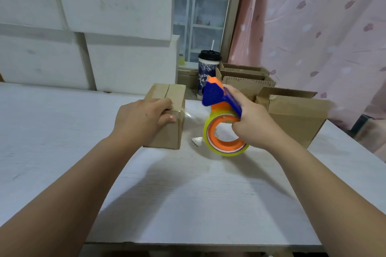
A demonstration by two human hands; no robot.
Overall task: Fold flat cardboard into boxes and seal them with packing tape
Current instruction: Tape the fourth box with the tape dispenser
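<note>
On the white wood-grain tabletop [188,194], left hand [144,119] clasps the corner of the small closed brown cardboard box [165,135]. Just right of it, right hand [257,121] clenches the blue-and-orange tape dispenser with clear roll [219,98]. Beyond right hand: open brown cartons [292,115], pink flowered curtain [313,27]; beyond left: white foam panels [104,6].

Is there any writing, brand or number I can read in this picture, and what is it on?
The cup: pale lettering on its dark sleeve, blurred and partly hidden behind the tape dispenser; unreadable.
The cardboard box and tape roll: no print visible.
</note>
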